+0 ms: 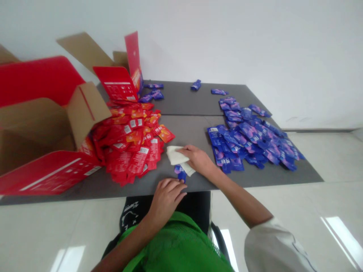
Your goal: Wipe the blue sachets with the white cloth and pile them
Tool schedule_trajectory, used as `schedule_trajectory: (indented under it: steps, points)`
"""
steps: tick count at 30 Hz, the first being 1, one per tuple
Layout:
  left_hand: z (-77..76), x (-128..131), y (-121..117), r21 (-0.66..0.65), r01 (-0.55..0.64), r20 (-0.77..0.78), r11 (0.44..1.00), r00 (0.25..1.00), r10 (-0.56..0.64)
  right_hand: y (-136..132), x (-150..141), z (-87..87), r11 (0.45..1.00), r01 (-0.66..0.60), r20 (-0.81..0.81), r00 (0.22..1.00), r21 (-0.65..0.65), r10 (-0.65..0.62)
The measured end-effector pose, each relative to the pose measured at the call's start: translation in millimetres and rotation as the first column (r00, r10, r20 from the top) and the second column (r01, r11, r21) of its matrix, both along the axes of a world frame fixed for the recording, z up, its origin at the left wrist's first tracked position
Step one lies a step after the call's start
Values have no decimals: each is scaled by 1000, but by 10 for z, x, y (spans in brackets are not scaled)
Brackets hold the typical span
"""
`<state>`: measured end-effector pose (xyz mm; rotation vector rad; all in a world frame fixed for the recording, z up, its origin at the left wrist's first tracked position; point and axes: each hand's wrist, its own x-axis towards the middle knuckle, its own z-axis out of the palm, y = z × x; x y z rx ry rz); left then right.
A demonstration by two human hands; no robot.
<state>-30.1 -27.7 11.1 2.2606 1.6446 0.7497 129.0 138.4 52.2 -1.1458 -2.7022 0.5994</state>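
My right hand (pixel 197 160) is closed on a folded, off-white cloth (pixel 177 155), which lies partly over a small blue packet (pixel 180 173) near the table's front edge. At the packet's lower end, the fingertips of my left hand (pixel 169 194) press it against the table; the thumb's exact grip is hard to make out. The cloth hides the packet's upper part. To the left of my hands lies a heap of red and orange packets (pixel 133 147). On the right spreads a pile of blue and purple packets (pixel 252 138).
A large open red carton (pixel 56 172) stands at the left, with another open red carton (pixel 116 81) behind it. Several loose blue packets, one of them a crumpled packet (pixel 196 85), lie along the back of the grey table (pixel 184 126). A white wall (pixel 212 41) rises behind.
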Motion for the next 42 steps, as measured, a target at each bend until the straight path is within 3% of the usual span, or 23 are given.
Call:
schedule_trajectory:
  steps: [2, 4, 7, 11, 15, 17, 19, 22, 26, 30, 32, 34, 38, 42]
  points:
    - [14, 3, 6, 9, 3, 6, 1000, 1000, -3, 200, -23, 57, 996, 80, 31, 996, 44, -82]
    - [15, 6, 4, 13, 4, 11, 1000, 1000, -4, 225, 0, 143, 991, 112, 15, 993, 72, -113]
    - [-4, 9, -12, 5, -3, 7, 1000, 1000, 3, -72, 90, 198, 996, 55, -48, 998, 65, -51]
    - [-9, 6, -21, -11, -4, -5, 1000, 1000, 4, -398, 137, 68, 991, -122, -41, 992, -53, 120]
    - [30, -4, -2, -19, 6, 10, 1000, 1000, -6, -28, 30, -14, 999, 31, -18, 999, -15, -31]
    - [43, -6, 5, -18, 8, 16, 1000, 1000, -8, 189, -7, 45, 993, 110, 23, 994, 39, -111]
    - [40, -5, 3, -18, 4, 23, 1000, 1000, -4, 227, -1, 133, 989, 131, 19, 991, 75, -132]
    - [14, -1, -11, -20, 2, 30, 1000, 1000, -1, -65, 70, 199, 997, 43, -27, 999, 57, -41]
    - [3, -1, -14, -35, 5, 11, 999, 1000, -5, -399, 127, 92, 989, -133, -21, 991, -62, 132]
    - [42, -5, 11, -18, 15, 35, 1000, 999, -14, -20, 66, -14, 999, 28, -12, 1000, -25, -29]
    - [58, -6, 18, -13, 16, 49, 1000, 999, -15, 226, 48, 23, 993, 117, 19, 993, 32, -118]
    - [59, -5, 17, -7, 12, 65, 1000, 998, -12, 308, 61, 108, 987, 147, -2, 989, 72, -147]
    - [25, -6, -2, -17, 10, 72, 1000, 997, -8, -80, 131, 223, 998, 33, -98, 995, 54, -28]
    - [16, -9, -5, -46, 11, 34, 999, 999, -10, -403, 123, 118, 990, -131, -26, 991, -54, 130]
